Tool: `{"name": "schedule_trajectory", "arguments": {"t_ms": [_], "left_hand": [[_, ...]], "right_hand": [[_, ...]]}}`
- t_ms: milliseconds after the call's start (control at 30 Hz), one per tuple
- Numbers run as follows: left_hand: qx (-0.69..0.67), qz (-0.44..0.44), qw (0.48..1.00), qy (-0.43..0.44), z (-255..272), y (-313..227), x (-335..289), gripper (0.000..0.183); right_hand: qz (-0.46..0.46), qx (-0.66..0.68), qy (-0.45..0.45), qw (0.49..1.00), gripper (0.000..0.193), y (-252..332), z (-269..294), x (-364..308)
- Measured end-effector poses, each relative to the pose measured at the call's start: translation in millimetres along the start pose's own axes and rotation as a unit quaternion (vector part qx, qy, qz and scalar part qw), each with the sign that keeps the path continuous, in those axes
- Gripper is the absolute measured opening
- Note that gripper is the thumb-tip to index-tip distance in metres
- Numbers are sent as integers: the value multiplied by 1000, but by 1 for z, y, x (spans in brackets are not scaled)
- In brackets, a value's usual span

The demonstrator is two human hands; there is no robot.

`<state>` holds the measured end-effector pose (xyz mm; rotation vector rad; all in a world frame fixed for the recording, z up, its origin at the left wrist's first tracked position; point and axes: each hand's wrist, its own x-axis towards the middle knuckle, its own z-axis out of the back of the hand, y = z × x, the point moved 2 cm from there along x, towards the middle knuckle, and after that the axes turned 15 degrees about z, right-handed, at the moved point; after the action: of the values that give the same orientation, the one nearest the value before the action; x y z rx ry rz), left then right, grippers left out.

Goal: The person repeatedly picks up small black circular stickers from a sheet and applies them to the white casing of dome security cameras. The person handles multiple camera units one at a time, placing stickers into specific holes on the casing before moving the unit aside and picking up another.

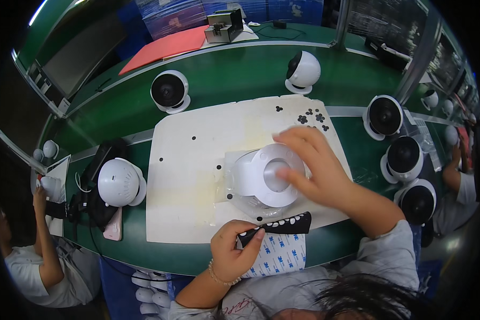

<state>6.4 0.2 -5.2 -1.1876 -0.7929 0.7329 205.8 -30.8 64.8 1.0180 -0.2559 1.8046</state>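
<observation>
My left hand (232,252) pinches one end of a black adhesive-pad sheet (289,224). White rounded gaps run along the black strip, and its printed white backing paper (280,255) hangs down toward me. In front of me a white ball-shaped camera (245,180) lies with its ring-shaped base facing up, on clear plastic. Above that base is my right hand (325,173), slightly blurred, with fingers and thumb apart. Its thumb reaches over the round hollow; whether it touches cannot be made out. Small black round pads (219,167) dot the cream board (181,181) under the camera.
More white cameras with black fronts stand around: two at the back (169,90), several on the right (384,116). Another camera (120,182) sits left, near a pink phone (113,224) and black cables. Clustered black pads (319,117) lie at the board's far right. People work at both sides.
</observation>
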Motion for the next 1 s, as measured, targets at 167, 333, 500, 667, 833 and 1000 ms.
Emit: {"name": "schedule_trajectory", "arguments": {"t_ms": [167, 333, 500, 667, 833, 1000], "left_hand": [[-15, 12, 999, 35, -2, -2, 1, 14], [-45, 43, 995, 82, -1, -1, 2, 15], [-73, 84, 988, 109, 1, 2, 0, 20], [14, 2, 997, 81, 0, 0, 0, 24], [70, -83, 992, 59, -1, -8, 3, 26], [95, -97, 988, 69, -1, -11, 6, 31]], "right_hand": [[103, 60, 81, 990, 22, 46, 2, -26], [282, -18, 35, 959, 17, 45, -4, -40], [175, 123, 0, 977, 21, 36, -2, -34], [80, 169, 66, 980, 24, 48, -5, -21], [55, 176, 72, 980, 25, 51, -13, -24], [146, 125, 112, 975, 30, 54, -11, -31]]}}
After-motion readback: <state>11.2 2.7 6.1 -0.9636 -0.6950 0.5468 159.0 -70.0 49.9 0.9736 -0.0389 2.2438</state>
